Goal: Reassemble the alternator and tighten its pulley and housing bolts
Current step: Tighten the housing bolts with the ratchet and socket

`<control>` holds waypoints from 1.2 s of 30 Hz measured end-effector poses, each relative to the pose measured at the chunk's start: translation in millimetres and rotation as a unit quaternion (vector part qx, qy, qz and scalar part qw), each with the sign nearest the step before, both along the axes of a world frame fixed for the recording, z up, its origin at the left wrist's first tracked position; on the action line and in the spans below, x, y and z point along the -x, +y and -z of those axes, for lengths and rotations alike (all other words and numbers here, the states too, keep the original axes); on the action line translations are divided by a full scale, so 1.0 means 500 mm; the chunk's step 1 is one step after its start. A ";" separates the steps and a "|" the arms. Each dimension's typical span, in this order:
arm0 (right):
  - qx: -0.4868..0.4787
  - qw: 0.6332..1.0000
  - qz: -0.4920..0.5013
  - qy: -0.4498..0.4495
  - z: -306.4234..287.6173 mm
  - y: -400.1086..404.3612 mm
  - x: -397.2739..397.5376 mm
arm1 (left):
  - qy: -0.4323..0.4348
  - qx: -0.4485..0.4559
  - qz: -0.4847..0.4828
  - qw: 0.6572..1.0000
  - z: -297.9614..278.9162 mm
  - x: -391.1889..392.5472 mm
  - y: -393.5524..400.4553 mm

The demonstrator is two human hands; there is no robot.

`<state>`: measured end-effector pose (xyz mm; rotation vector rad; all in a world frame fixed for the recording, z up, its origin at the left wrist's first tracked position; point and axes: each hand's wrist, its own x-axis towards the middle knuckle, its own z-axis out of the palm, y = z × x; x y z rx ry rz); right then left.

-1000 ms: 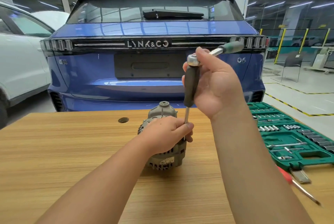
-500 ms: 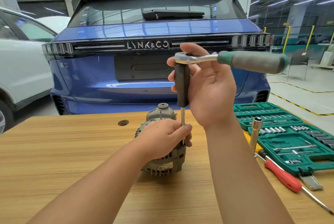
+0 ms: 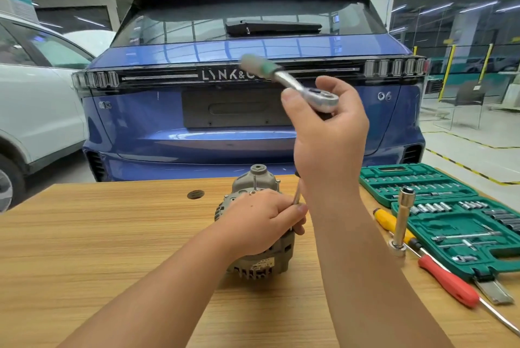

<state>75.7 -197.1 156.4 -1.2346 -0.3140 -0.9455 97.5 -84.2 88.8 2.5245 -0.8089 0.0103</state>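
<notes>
Grey cast-alloy alternator (image 3: pixel 254 252) is standing on end near the middle of the wooden bench (image 3: pixel 112 249), pulley shaft pointing up. Left hand (image 3: pixel 261 221) is curling over its upper housing, thumb & fingers pinching the thin steel extension shaft (image 3: pixel 297 195) right where it's meeting a housing bolt; the bolt head itself is hidden under the fingers. Right hand (image 3: pixel 329 134) is wrapping the driver grip up top, mostly hidden behind the palm, w/ the ratchet (image 3: pixel 292 84) head sitting above the fist and its green handle blurring out to the left.

Risks, as I'm judging them: long extension is leaning a bit, so the socket is prob. liable to be slipping off the bolt & rounding it. Alternator is resting unclamped, so torque could be tipping or spinning it. Fingers pinching at the tip are getting nipped if it jumps. Loose screwdrivers (image 3: pixel 447 280) & upright socket bar (image 3: pixel 402 221) beside the green socket case (image 3: pixel 464 263) are sitting near the right forearm, easy to be knocking off.
</notes>
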 end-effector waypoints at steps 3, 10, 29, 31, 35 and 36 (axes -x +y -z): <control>-0.062 0.983 -0.155 0.077 -0.015 -0.021 0.008 | 0.000 -0.004 0.005 1.000 0.001 -0.004 0.002; -0.121 0.919 -0.362 0.102 -0.020 -0.027 0.012 | -0.008 0.014 0.000 1.000 0.006 -0.009 0.006; -0.074 0.889 -0.451 0.018 0.010 -0.046 -0.012 | 0.010 0.033 -0.016 0.999 0.005 -0.007 0.003; -0.060 0.893 -0.445 0.032 0.009 -0.047 -0.010 | 0.007 0.032 -0.014 0.999 0.006 -0.006 0.004; -0.052 0.918 -0.383 0.083 -0.008 -0.044 0.003 | 0.003 0.027 -0.012 1.000 0.003 -0.007 0.005; -0.049 0.936 -0.337 0.093 -0.012 -0.040 0.007 | 0.002 0.025 -0.010 1.000 0.002 -0.007 0.005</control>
